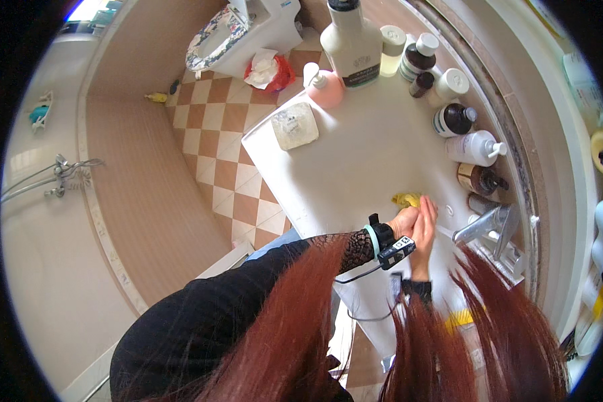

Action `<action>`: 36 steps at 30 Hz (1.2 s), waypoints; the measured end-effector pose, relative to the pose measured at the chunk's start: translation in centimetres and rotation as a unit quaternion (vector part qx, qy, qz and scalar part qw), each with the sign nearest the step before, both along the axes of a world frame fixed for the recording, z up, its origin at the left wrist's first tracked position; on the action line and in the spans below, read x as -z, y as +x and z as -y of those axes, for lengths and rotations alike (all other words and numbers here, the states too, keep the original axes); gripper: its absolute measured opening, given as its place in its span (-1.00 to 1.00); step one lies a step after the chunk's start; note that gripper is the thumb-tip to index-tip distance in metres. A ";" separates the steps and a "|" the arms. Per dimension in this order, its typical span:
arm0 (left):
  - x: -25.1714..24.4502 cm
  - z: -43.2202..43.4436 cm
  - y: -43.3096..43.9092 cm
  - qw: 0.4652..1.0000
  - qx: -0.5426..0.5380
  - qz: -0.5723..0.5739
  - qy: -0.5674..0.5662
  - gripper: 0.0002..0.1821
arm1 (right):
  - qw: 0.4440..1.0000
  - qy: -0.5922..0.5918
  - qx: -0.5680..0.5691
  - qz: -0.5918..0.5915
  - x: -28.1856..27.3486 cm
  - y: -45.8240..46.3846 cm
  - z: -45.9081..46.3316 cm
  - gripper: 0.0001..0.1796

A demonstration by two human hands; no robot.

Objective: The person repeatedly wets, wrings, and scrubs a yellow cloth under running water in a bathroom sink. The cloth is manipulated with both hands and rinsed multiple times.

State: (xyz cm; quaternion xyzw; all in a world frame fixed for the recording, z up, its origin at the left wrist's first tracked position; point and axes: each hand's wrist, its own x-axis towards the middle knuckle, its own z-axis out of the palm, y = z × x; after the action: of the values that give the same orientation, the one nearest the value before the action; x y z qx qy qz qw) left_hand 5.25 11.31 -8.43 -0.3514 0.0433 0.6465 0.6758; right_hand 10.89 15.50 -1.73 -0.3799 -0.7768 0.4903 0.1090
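My left hand [403, 221], with a wristband and a black device at the wrist, is curled over the white basin counter. A crumpled yellow cloth [406, 200] sticks out beyond its fingers. My right hand [424, 226] lies against it, fingers long and close together, touching the left hand and the edge of the cloth. Part of the cloth is hidden between the hands. Just right of them stands a chrome faucet [482, 227], and what looks like a thin stream of water runs from its spout towards the hands.
Several bottles line the wall side, among them a white pump bottle [475, 148] and a large white jug [353, 50]. A pink pump bottle [325, 89] and a pale square block [295, 126] stand near the far edge. Strands of hair cross the lower view.
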 end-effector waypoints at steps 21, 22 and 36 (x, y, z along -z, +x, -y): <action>-4.8 1.1 -1.5 0.979 0.121 -0.138 -0.083 -0.63 | 0.986 -0.070 0.145 0.038 0.8 1.6 -0.3 -0.46; -4.7 1.3 -1.7 0.969 0.128 -0.188 -0.098 -0.63 | 0.979 -0.119 0.154 0.066 1.1 2.2 -0.2 -0.47; 0.9 3.2 -3.2 0.972 0.026 -0.115 -0.202 -0.54 | 0.722 -0.577 0.303 -0.233 1.4 6.0 0.3 -0.70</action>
State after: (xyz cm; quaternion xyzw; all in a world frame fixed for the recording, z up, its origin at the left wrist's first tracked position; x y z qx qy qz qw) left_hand 2.01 8.16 -9.37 -0.4029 0.2600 0.6426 0.5976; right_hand 16.87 15.19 -3.14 -0.4583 -0.1372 0.8577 0.1884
